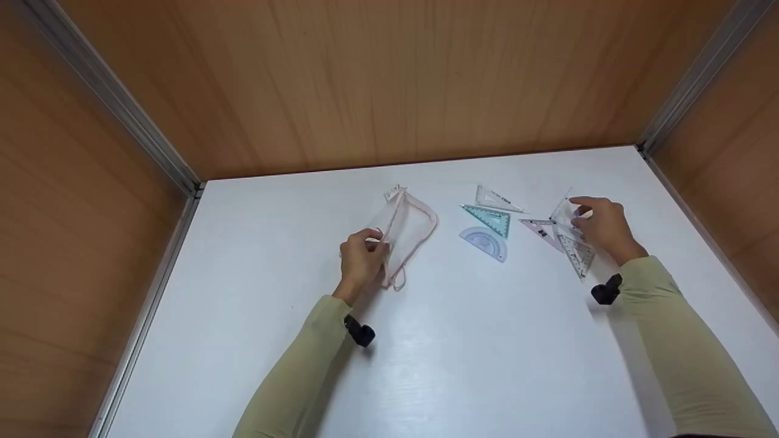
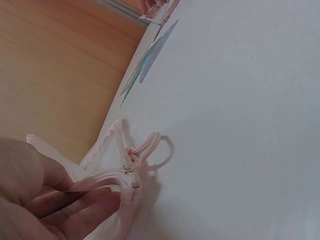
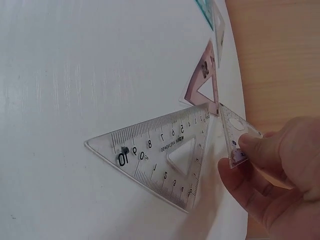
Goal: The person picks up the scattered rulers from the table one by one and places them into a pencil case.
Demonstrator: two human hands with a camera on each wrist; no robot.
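left hand [image 1: 360, 258] gripping clear pink-trimmed zip pouch [image 1: 409, 234], long axis running away. right hand [image 1: 599, 226] pinching small clear plastic ruler [image 3: 235, 137], well right of pouch; clear set square [image 3: 162, 155] beside.

left hand [image 1: 363, 260]: fingers curled, pinching | right hand [image 1: 602, 228]: fingertips pinching, raised

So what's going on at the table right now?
A person works at a white table. The left hand holds the edge of a clear zip pouch by its pink zipper. The right hand pinches a small clear ruler piece above a clear set square. More set squares and a protractor lie between them.
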